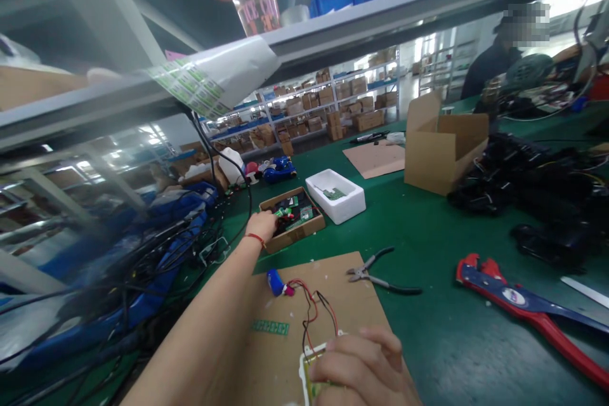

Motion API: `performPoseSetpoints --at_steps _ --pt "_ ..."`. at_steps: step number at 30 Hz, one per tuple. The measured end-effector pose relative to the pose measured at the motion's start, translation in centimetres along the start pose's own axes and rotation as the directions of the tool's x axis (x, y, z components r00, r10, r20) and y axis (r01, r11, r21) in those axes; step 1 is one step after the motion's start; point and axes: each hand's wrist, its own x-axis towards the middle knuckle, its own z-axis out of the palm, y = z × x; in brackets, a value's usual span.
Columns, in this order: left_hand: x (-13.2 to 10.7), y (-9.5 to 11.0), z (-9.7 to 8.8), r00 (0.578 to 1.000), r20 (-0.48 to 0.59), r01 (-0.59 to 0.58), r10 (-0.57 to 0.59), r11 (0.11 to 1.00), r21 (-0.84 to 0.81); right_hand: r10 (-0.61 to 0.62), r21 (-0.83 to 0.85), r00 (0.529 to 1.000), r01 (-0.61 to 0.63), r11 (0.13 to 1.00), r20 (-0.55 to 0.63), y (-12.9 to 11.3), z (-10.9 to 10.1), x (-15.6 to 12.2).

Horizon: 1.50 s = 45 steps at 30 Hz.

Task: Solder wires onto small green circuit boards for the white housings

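Observation:
My left hand (pixel 262 225) reaches far forward into a shallow cardboard tray (pixel 294 219) of small green circuit boards; its fingers are curled down among the parts, and what they grip is hidden. My right hand (pixel 362 368) rests at the near edge, fingers closed over a white casing with a yellow-green board (pixel 308 373) inside. Red and black wires (pixel 311 307) run from that casing to a small blue battery (pixel 275 282). All of it lies on a brown cardboard mat (pixel 285 355). A green strip (pixel 269 327) lies on the mat.
Needle-nose pliers (pixel 380 274) lie right of the mat. A red-and-blue hand tool (pixel 528 307) is at the right, a white foam box (pixel 335 195) and an open carton (pixel 440 143) behind. Black cable bundles (pixel 533 184) are at right, tangled wires (pixel 157 254) at left. A person (pixel 499 51) sits far right.

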Motion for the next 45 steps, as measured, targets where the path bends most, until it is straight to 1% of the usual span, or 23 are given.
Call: performPoseSetpoints --at_steps 2,3,7,10,13,15,18,21,22,23,25,27,28,29,31,33,34,35,36,39,41,43,45 --pt "-0.3 -0.2 0.0 1.0 0.002 -0.014 0.014 1.0 -0.023 -0.031 0.015 0.999 0.031 0.999 0.019 0.2 -0.5 0.9" --pt "-0.3 -0.2 0.1 1.0 0.006 -0.021 0.022 0.999 -0.037 -0.039 0.028 0.999 0.039 0.999 0.003 0.2 -0.6 1.3" --pt "0.4 0.0 0.1 0.998 0.064 -0.019 0.026 0.994 -0.109 0.002 0.088 0.986 0.013 0.996 -0.165 0.0 -0.3 2.0" --pt "1.0 0.5 0.0 0.997 0.08 0.017 -0.003 0.986 -0.169 0.006 0.097 0.982 0.013 0.995 -0.186 0.0 0.3 1.9" --pt "0.9 0.9 -0.1 0.999 0.032 0.049 -0.043 0.968 -0.248 -0.05 0.09 0.975 0.071 0.993 -0.218 0.3 0.4 1.8" --pt "0.4 1.0 -0.2 0.996 -0.021 0.073 -0.084 0.945 -0.32 -0.063 0.085 0.973 0.084 0.993 -0.22 0.4 0.3 1.9" --pt "-0.9 1.1 -0.9 0.971 -0.133 0.116 -0.197 0.881 -0.459 -0.061 0.078 0.978 0.078 0.994 -0.201 0.4 0.3 1.9" --pt "-3.7 1.7 -3.0 0.906 -0.244 0.122 -0.346 0.765 -0.632 0.002 0.114 0.985 0.019 0.993 -0.174 0.4 0.2 1.8" --pt "-5.1 2.2 -3.9 0.892 -0.266 0.088 -0.365 0.718 -0.69 0.047 0.149 0.986 -0.023 0.988 -0.159 0.4 0.1 1.9" --pt "-6.8 2.7 -4.9 0.899 -0.277 0.025 -0.339 0.671 -0.741 0.105 0.201 0.985 -0.077 0.976 -0.134 0.5 0.0 1.9" --pt "-11.1 4.2 -6.7 0.933 -0.286 -0.116 -0.217 0.571 -0.812 0.239 0.353 0.969 -0.205 0.913 -0.055 0.6 -0.5 2.2" --pt "-15.5 5.7 -7.9 0.963 -0.264 -0.213 -0.044 0.472 -0.855 0.385 0.523 0.922 -0.352 0.777 0.049 0.7 -1.1 2.7" --pt "-17.5 6.4 -8.1 0.978 -0.198 -0.21 0.071 0.343 -0.915 0.449 0.596 0.888 -0.412 0.689 0.094 0.7 -1.3 2.9" --pt "-19.1 7.1 -8.2 0.972 -0.141 -0.187 0.186 0.254 -0.949 0.498 0.65 0.856 -0.458 0.606 0.14 0.6 -1.5 3.2" --pt "-21.3 8.1 -7.9 0.969 -0.106 -0.135 0.225 0.119 -0.984 0.54 0.705 0.815 -0.51 0.492 0.213 0.5 -1.8 3.6" --pt "-22.1 8.5 -7.4 0.97 -0.109 -0.125 0.215 0.063 -0.99 0.548 0.718 0.802 -0.525 0.456 0.239 0.3 -1.9 3.9" --pt "-22.3 8.5 -7.3 0.97 -0.124 -0.14 0.211 0.065 -0.988 0.551 0.715 0.801 -0.525 0.462 0.233 0.3 -1.9 4.1" --pt "-22.4 8.4 -7.2 0.966 -0.142 -0.166 0.217 0.096 -0.981 0.553 0.709 0.805 -0.519 0.477 0.216 0.2 -2.0 4.3" --pt "-22.4 8.3 -7.2 0.96 -0.165 -0.202 0.226 0.152 -0.967 0.549 0.698 0.811 -0.513 0.5 0.203 0.1 -2.0 4.6" --pt "-23.0 7.7 -7.5 0.944 -0.232 -0.307 0.234 0.368 -0.878 0.526 0.653 0.83 -0.504 0.566 0.185 -0.1 -2.4 5.5" --pt "-23.4 7.5 -7.9 0.944 -0.266 -0.327 0.193 0.455 -0.829 0.518 0.633 0.831 -0.514 0.579 0.201 -0.2 -2.7 6.0" --pt "-23.8 7.5 -8.3 0.946 -0.28 -0.323 0.162 0.459 -0.828 0.502 0.613 0.834 -0.524 0.592 0.228 -0.2 -2.8 6.4" --pt "-23.8 7.6 -8.7 0.95 -0.274 -0.313 0.154 0.427 -0.848 0.475 0.585 0.842 -0.526 0.618 0.255 0.0 -2.6 6.4"
